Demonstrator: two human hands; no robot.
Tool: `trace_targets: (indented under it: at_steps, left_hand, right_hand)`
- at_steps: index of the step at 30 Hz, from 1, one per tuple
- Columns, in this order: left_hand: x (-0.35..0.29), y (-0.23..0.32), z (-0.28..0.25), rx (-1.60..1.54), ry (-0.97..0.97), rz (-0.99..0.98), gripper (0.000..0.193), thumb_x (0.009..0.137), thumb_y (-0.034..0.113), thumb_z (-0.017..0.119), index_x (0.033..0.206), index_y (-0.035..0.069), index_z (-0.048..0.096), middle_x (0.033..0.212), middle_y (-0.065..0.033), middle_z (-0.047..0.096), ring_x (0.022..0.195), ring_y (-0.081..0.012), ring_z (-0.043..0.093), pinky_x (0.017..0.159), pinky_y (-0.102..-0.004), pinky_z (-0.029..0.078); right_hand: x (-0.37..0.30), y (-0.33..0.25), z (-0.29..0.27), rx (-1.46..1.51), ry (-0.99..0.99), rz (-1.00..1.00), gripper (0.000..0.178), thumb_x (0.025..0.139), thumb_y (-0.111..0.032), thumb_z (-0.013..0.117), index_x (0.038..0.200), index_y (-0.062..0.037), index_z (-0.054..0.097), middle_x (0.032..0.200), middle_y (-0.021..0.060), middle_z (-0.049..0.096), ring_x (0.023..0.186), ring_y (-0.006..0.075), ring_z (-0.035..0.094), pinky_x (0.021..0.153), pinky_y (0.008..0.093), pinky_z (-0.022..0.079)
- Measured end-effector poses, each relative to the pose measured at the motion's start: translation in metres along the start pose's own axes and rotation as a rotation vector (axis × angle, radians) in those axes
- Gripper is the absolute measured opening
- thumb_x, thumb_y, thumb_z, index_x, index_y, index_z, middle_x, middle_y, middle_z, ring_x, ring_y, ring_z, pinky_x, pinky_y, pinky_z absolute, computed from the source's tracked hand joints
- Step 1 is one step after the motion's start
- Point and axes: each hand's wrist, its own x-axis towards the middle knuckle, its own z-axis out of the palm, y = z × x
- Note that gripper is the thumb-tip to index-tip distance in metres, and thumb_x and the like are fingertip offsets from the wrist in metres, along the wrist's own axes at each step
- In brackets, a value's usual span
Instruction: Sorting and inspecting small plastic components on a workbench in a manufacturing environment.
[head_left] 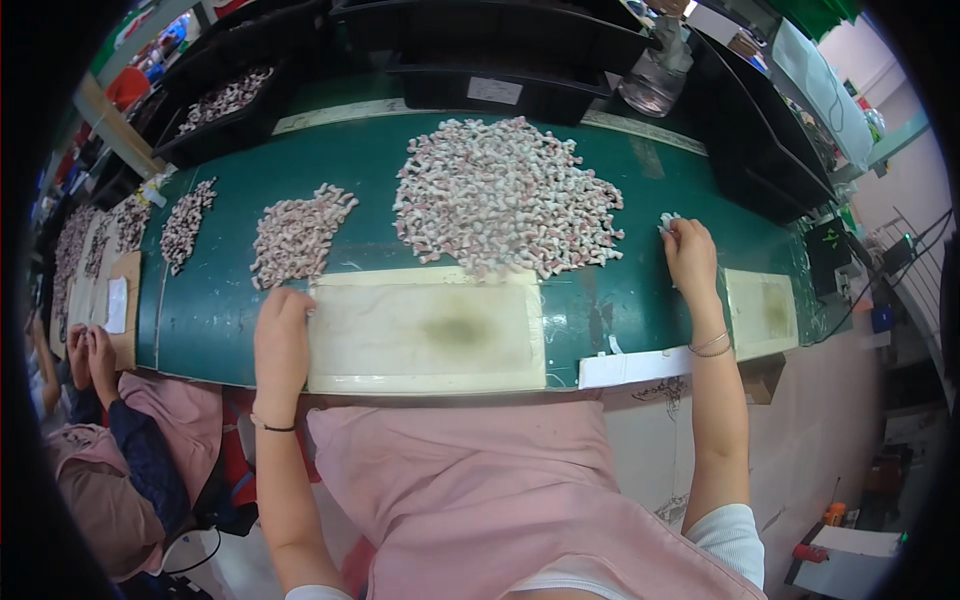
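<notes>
The right hand [690, 250] is seen resting on the green table [620, 190] well to the right of the large pile of small pink-and-white pieces [505, 195], with its fingers curled and pinched around a few small white pieces [667, 220] held at the fingertips. The left hand [282, 335] is laid palm down, fingers loosely bent, at the left edge of a pale rectangular mat [425, 330]; nothing can be seen gripped in it, and its fingertips lie just below the smaller pile of the same pieces [297, 235]. A dark thin band is worn on the left wrist and thin bracelets on the right wrist. The mat is set between the two hands, directly below the large pile, and a second, smaller pale mat [765, 310] is placed to the right of the right forearm. Further piles of pieces [187, 222] are spread along the table to the left. Black trays [500, 60] are stacked along the far edge, one of them [225, 100] filled with more pieces, and a clear plastic bottle [655, 70] is stood among them. At the lower left, the hands of another person [88, 350] are seen at the table's edge. A pink apron [480, 490] is worn over the lap.
</notes>
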Motion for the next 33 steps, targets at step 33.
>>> trace_targets:
  at_steps: [33]
  left_hand:
    - [-0.025, 0.021, 0.008, 0.132, 0.220, -0.201, 0.012, 0.081, 0.000, 0.064, 0.094, 0.001, 0.063, 0.094, -0.0140, 0.060, 0.089, -0.0339, 0.059, 0.079, -0.0417, 0.048]
  right_hand:
    - [-0.037, -0.148, -0.037, 0.613, 0.055, -0.068, 0.013, 0.083, 0.001, 0.066, 0.095, -0.0003, 0.061, 0.089, 0.0094, 0.064, 0.078, 0.0183, 0.059, 0.068, 0.0286, 0.045]
